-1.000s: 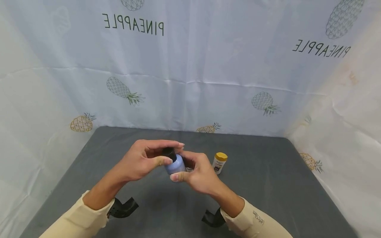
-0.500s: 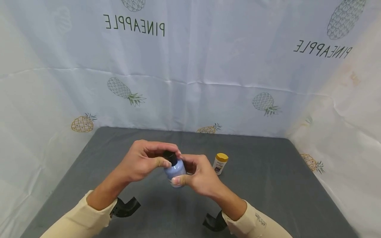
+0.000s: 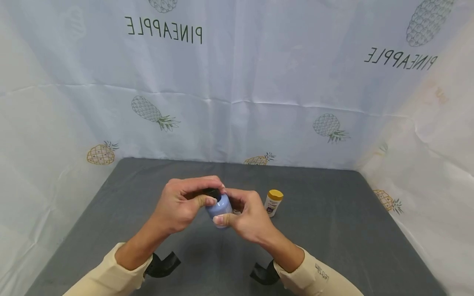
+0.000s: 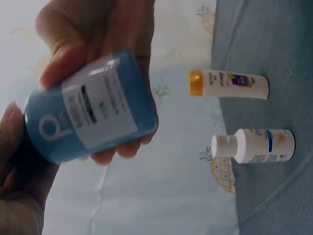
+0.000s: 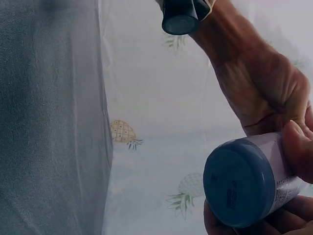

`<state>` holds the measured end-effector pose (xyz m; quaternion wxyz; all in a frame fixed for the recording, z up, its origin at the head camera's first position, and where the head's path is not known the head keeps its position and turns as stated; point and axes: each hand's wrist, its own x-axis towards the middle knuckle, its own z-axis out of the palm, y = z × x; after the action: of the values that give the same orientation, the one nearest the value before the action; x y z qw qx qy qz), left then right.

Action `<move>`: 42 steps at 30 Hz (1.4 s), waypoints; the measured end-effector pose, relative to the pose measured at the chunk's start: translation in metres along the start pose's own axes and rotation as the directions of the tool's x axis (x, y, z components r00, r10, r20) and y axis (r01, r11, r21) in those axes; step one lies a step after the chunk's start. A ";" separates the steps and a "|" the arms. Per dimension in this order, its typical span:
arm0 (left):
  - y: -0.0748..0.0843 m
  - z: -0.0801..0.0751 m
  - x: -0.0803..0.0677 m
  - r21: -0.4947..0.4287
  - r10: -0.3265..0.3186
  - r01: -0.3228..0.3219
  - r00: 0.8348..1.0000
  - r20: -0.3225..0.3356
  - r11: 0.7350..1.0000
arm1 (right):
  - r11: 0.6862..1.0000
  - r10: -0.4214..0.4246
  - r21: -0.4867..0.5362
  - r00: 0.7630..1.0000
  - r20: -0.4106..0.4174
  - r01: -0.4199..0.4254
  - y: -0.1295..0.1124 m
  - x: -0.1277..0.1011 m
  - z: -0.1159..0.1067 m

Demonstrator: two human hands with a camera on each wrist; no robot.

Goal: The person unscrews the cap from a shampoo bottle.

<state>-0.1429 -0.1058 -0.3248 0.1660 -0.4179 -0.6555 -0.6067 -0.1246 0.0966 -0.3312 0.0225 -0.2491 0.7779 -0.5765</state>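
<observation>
Head view: above the middle of the grey surface [image 3: 333,230], the right hand [image 3: 247,218] grips a blue bottle [image 3: 219,207]; the left hand [image 3: 181,203] pinches its black cap [image 3: 212,192].

Left wrist view: two small bottles stand behind.

Right wrist view: the bottle's base shows.

Bottle [image 3: 219,206] between left hand [image 3: 181,204] and right hand [image 3: 249,217] above table [image 3: 333,230]; 2 small bottles [image 4: 230,84] [image 4: 254,145] to the right.

Blue bottle [image 4: 90,110]: smooth plastic, paper label. Table cover [image 3: 333,230]: matt grey cloth. Backdrop [image 3: 259,82]: creased printed fabric.
</observation>
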 end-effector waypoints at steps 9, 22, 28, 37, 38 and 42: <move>0.000 -0.001 0.000 0.031 -0.016 0.017 0.999 -0.029 0.999 | 0.998 0.039 -0.051 0.998 -0.043 -0.041 -0.005 0.001 0.001; 0.004 -0.016 0.001 -0.084 -0.153 0.170 0.972 0.181 0.982 | 0.996 0.067 -0.053 0.997 -0.024 -0.068 -0.005 -0.001 -0.005; 0.005 -0.019 0.001 -0.031 -0.195 0.203 0.965 0.175 0.979 | 0.996 0.065 -0.052 0.998 -0.018 -0.066 -0.004 -0.003 -0.005; 0.004 -0.013 0.000 -0.068 -0.175 0.183 0.978 0.114 0.981 | 0.996 0.080 -0.049 0.996 -0.025 -0.081 -0.005 -0.006 -0.004; 0.003 -0.013 0.000 -0.071 -0.159 0.167 0.982 0.106 0.983 | 0.996 0.080 -0.048 0.996 -0.027 -0.082 -0.005 -0.006 -0.004; 0.002 -0.012 -0.002 -0.060 -0.114 0.118 0.991 0.074 0.991 | 0.996 0.079 -0.048 0.996 -0.029 -0.080 -0.005 -0.007 -0.004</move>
<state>-0.1439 -0.1176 -0.3228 0.0936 -0.4054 -0.6642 -0.6210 -0.1183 0.1023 -0.3274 0.0288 -0.2105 0.8012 -0.5594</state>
